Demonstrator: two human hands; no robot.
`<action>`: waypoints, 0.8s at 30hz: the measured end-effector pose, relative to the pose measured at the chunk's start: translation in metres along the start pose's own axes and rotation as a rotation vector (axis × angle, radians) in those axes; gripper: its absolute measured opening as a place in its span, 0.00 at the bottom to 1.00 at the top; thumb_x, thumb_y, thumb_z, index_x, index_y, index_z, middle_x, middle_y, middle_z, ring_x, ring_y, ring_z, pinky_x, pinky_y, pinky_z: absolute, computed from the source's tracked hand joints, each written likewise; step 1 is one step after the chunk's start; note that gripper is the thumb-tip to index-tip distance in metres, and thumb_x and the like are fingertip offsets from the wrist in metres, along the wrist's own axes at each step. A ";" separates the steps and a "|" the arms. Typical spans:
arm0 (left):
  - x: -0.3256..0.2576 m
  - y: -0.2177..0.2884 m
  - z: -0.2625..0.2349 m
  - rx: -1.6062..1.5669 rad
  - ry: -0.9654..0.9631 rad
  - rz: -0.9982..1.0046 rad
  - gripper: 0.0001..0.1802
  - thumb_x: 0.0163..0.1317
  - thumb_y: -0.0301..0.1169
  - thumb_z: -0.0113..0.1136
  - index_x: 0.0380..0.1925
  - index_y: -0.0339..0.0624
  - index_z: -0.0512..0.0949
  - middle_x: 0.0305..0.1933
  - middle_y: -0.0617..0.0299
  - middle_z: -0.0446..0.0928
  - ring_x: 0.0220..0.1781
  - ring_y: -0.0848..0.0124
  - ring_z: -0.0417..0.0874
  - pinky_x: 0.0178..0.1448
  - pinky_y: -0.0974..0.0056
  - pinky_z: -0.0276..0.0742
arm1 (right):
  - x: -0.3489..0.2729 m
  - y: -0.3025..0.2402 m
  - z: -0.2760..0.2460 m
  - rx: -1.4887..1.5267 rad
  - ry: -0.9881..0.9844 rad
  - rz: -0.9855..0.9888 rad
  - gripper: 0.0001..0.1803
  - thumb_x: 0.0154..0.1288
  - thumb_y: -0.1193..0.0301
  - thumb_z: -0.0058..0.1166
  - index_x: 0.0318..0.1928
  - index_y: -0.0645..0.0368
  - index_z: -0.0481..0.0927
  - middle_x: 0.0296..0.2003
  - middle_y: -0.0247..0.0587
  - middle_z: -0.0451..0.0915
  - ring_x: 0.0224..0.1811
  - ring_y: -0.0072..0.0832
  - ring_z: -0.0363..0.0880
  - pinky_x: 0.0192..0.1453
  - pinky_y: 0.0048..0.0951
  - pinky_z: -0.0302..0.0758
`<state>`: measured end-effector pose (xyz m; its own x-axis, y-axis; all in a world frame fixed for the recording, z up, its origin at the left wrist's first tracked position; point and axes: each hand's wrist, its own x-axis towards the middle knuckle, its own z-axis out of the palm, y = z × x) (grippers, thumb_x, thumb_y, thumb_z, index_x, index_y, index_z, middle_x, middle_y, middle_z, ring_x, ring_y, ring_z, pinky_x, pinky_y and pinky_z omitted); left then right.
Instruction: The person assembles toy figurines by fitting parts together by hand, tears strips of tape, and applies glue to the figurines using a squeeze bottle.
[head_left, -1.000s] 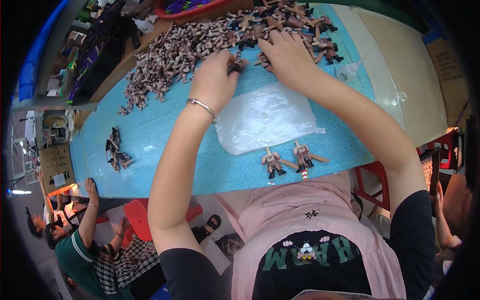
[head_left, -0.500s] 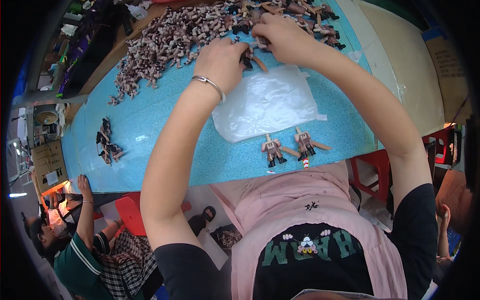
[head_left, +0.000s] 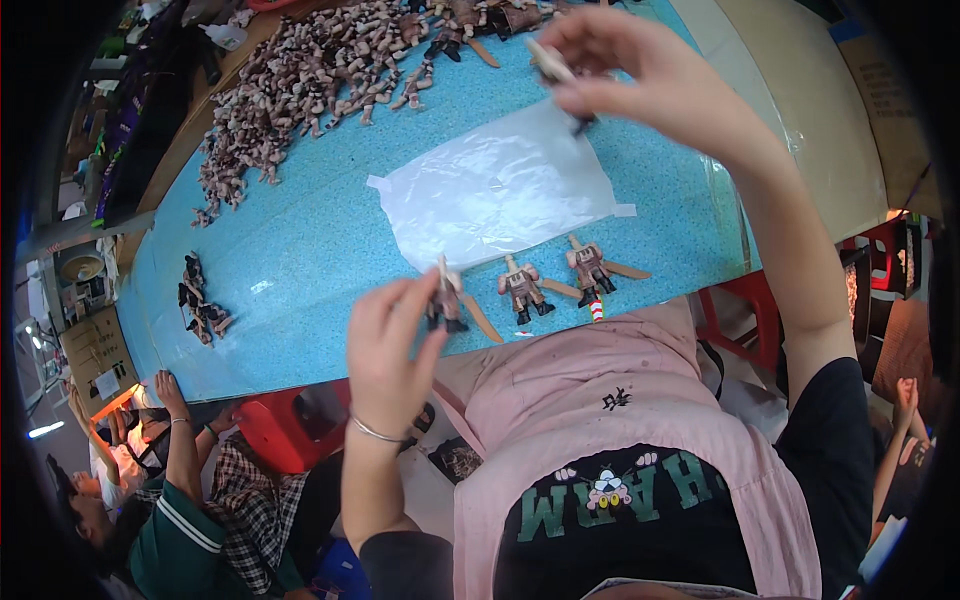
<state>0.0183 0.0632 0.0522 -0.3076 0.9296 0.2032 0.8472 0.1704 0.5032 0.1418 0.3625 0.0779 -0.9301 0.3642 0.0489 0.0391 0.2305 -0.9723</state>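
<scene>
Nearest the person, at the front edge of the blue speckled worktop (head_left: 300, 250), the left hand (head_left: 385, 345) pinches a small brown toy figure (head_left: 447, 300) between thumb and fingertips, its grip closed on the figure's body, with a tan blade-like piece jutting out toward the lower right. Just to the right of it, two more toy figures of the same kind (head_left: 523, 288) (head_left: 590, 268) lie side by side on the worktop near the edge, each with a tan piece pointing right.

Beyond them a clear plastic bag (head_left: 500, 190) lies flat on the worktop, crinkled and catching the light.

Above the bag's far right corner, the right hand (head_left: 640, 75) is raised off the surface, fingers curled in a narrow grip on a small pale part (head_left: 550, 62); what the part is cannot be told.

To the left, near the worktop's edge, sits a small cluster of dark figures (head_left: 200, 300). Farthest off, a big heap of brown toy figures (head_left: 320, 70) spreads along the back of the worktop.
</scene>
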 end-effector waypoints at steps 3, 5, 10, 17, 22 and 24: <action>-0.025 0.009 0.020 0.125 -0.049 -0.036 0.32 0.39 0.23 0.68 0.52 0.40 0.76 0.45 0.54 0.74 0.46 0.56 0.75 0.51 0.56 0.70 | -0.053 -0.008 0.005 -0.372 -0.078 -0.036 0.17 0.54 0.72 0.62 0.44 0.64 0.75 0.36 0.43 0.79 0.40 0.30 0.79 0.45 0.34 0.74; -0.022 0.013 0.029 0.085 -0.035 -0.049 0.32 0.39 0.23 0.68 0.52 0.40 0.75 0.44 0.53 0.73 0.45 0.56 0.75 0.50 0.56 0.70 | -0.081 -0.008 0.015 -0.378 -0.088 0.072 0.17 0.54 0.73 0.62 0.44 0.65 0.75 0.36 0.44 0.78 0.39 0.32 0.79 0.44 0.35 0.73; -0.008 0.016 0.031 0.043 -0.071 -0.009 0.33 0.39 0.24 0.69 0.52 0.39 0.74 0.44 0.53 0.73 0.44 0.56 0.74 0.48 0.56 0.69 | -0.107 0.015 0.032 -0.687 -0.056 0.177 0.18 0.54 0.74 0.62 0.44 0.65 0.73 0.36 0.46 0.73 0.39 0.41 0.75 0.44 0.37 0.70; -0.003 0.017 0.036 0.033 -0.072 -0.005 0.34 0.40 0.27 0.71 0.52 0.39 0.73 0.44 0.53 0.72 0.44 0.55 0.73 0.48 0.56 0.69 | -0.119 0.012 0.028 -0.731 -0.042 0.051 0.23 0.54 0.71 0.62 0.50 0.63 0.72 0.38 0.48 0.72 0.41 0.46 0.72 0.46 0.38 0.69; -0.003 0.018 0.033 0.037 -0.089 0.014 0.35 0.41 0.29 0.72 0.53 0.38 0.73 0.46 0.52 0.72 0.46 0.54 0.73 0.49 0.56 0.69 | -0.118 0.012 0.019 -0.636 -0.008 0.047 0.21 0.55 0.73 0.61 0.50 0.63 0.73 0.41 0.49 0.73 0.44 0.47 0.73 0.50 0.38 0.70; -0.006 0.019 0.029 0.014 -0.079 0.007 0.35 0.42 0.31 0.72 0.54 0.37 0.72 0.48 0.51 0.72 0.48 0.53 0.73 0.51 0.56 0.70 | -0.107 0.011 0.012 -0.624 0.039 0.013 0.19 0.56 0.74 0.60 0.49 0.63 0.73 0.42 0.49 0.73 0.46 0.47 0.73 0.51 0.38 0.70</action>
<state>0.0490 0.0708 0.0364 -0.2671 0.9535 0.1393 0.8555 0.1681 0.4897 0.2374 0.3158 0.0589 -0.9144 0.4008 0.0578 0.2676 0.7052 -0.6565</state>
